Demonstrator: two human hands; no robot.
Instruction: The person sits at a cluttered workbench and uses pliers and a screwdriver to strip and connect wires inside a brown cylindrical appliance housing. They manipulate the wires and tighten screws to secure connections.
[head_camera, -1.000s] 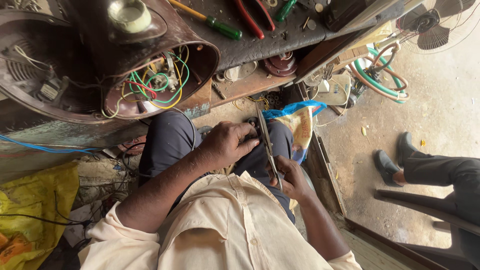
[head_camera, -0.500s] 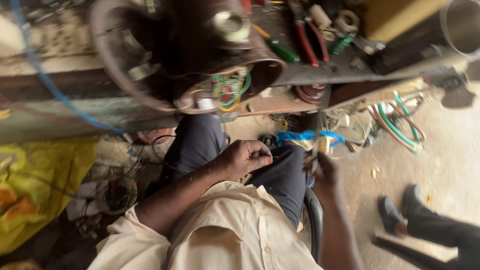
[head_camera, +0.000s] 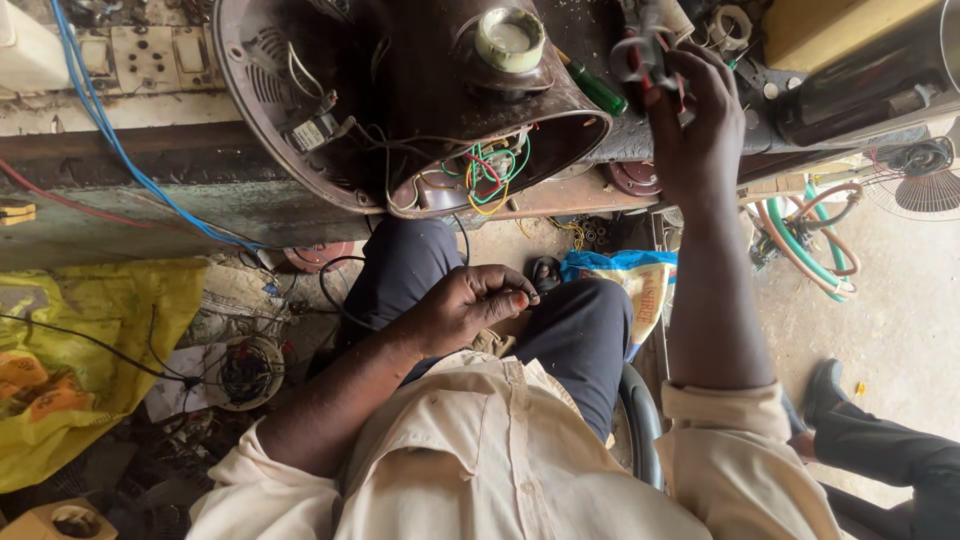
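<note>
since half a second ago the right hand (head_camera: 690, 120) has left the lap and risen to the workbench (head_camera: 180, 205), where it now sits at a pair of red-handled pliers (head_camera: 645, 55) lying among the tools at the bench's far edge. its fingers are curled over the plier handles and touch them; whether they are clamped tight on them cannot be told, as the palm faces away. the right arm runs straight up from a rolled cream sleeve.

left hand (head_camera: 465, 305) remains low on the lap, resting on the dark trouser leg. its fingers are drawn together with the thumb pressed to the fingertips, as if pinching something small; what lies between them is hidden.

on the bench, just left of the right hand, stands an opened brown fan housing (head_camera: 400, 100), tilted toward the person, with a pale round cap on its top. a cluster of green, red, yellow and white wires (head_camera: 490, 175) hangs in its open lower edge. a green-handled screwdriver (head_camera: 598, 90) lies between the housing and the pliers, touching neither hand.

a blue cable (head_camera: 110, 140) runs down the bench face at left. below it lies a yellow bag (head_camera: 70, 360). a blue and yellow sack (head_camera: 630, 290) sits beside the right knee. coiled green and orange hoses (head_camera: 810, 240) lie on the floor at right. another person's dark shoe (head_camera: 825, 390) shows at lower right.
</note>
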